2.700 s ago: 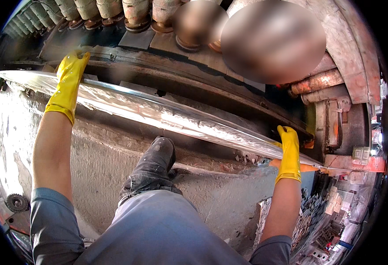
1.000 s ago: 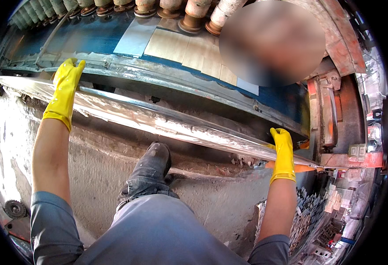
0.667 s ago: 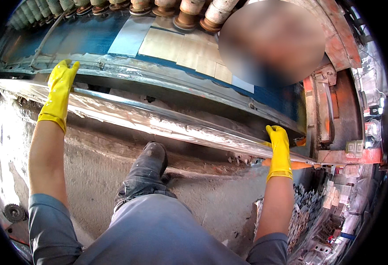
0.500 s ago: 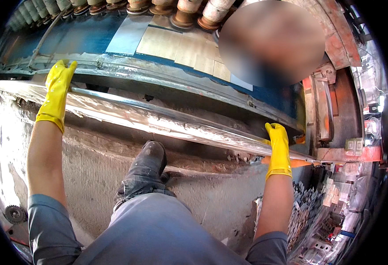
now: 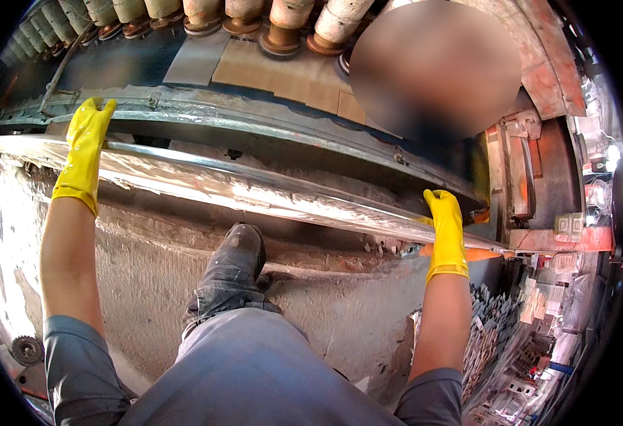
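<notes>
A long, wet panel (image 5: 255, 190) with a shiny metal upper edge spans the space in front of me, its pale, smeared face turned towards me. My left hand (image 5: 86, 153), in a yellow rubber glove, closes over the panel's edge near its left end. Towards the right end, my right hand (image 5: 446, 227), gloved the same way, grips that edge with its fingers bent over the top. Both arms are stretched forward. What the fingers press on behind the edge is hidden.
Beyond the panel runs a metal rail (image 5: 255, 124) beside a dark blue bed carrying flat tan tiles (image 5: 255, 67). A row of round machine heads (image 5: 280, 32) stands above it. A blurred patch covers the upper right. Stacked thin strips (image 5: 492, 334) lie right of my right arm.
The view has tilted slightly, and the blue bed looks darker. Both hands keep their hold on the panel, with little visible movement against the rail.
</notes>
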Demonstrator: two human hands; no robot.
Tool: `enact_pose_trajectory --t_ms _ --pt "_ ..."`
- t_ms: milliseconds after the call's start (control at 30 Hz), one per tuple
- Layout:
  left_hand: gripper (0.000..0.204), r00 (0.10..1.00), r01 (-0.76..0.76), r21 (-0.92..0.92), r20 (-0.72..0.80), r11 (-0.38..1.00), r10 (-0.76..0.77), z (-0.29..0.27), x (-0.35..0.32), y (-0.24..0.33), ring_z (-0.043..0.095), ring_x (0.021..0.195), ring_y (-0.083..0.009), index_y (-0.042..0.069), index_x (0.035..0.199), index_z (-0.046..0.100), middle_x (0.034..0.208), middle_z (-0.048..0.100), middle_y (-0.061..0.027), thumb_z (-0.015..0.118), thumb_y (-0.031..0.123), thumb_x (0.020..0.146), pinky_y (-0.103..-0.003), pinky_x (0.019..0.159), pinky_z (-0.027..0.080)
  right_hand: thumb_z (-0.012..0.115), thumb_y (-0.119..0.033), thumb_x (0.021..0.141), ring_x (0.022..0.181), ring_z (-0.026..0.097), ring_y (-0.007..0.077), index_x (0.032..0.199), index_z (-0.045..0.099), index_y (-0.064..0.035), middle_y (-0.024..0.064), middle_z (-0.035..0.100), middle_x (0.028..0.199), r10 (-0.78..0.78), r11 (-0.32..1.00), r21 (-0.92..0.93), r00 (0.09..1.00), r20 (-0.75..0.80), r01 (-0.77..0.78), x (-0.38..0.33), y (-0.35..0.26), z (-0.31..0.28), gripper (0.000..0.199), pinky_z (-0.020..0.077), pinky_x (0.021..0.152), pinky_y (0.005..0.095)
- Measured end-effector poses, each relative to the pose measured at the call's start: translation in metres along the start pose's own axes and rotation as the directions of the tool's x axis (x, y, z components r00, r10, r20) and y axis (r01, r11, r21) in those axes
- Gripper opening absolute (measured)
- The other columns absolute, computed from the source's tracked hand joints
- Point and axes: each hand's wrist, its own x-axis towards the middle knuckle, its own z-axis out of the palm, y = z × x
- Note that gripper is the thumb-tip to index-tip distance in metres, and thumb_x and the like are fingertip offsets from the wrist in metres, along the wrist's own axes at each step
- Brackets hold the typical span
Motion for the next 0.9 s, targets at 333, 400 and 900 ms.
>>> enact_pose_trajectory --t_ms 333,400,900 --pt "0.065 1.000 -0.015 0.003 -0.002 1.000 0.015 -0.002 0.006 0.027 0.067 0.122 -0.0341 0.008 0.136 0.066 0.127 0.073 -0.0155 0.063 0.058 0.095 -0.043 0.103 0.049 0.066 -0.053 0.095 0.123 0.066 0.0366 0.132 0.070 -0.0054 0.0177 0.071 0.132 0.013 0.999 0.042 0.999 0.052 -0.015 0.019 -0.010 -0.009 0.060 0.0501 0.103 0.0442" --pt "0.065 1.000 -0.004 -0.038 0.016 0.999 0.005 -0.004 0.007 0.034 0.067 0.121 -0.0340 0.008 0.136 0.066 0.127 0.073 -0.0154 0.063 0.057 0.095 -0.043 0.102 0.050 0.065 -0.053 0.095 0.124 0.066 0.0368 0.132 0.069 -0.0055 0.0181 0.070 0.133 -0.016 0.999 -0.050 1.000 0.019 0.017 0.032 0.001 -0.005 0.061 0.0499 0.104 0.0443" --pt "0.063 0.998 -0.065 0.036 -0.014 0.997 0.066 0.004 0.023 0.040 0.068 0.118 -0.0347 0.007 0.132 0.068 0.124 0.074 -0.0156 0.064 0.057 0.094 -0.044 0.100 0.050 0.066 -0.050 0.096 0.118 0.069 0.0370 0.132 0.070 -0.0056 0.0194 0.070 0.132 0.006 1.000 -0.006 0.999 0.037 -0.006 0.025 -0.030 -0.022 0.057 0.0533 0.099 0.0429"
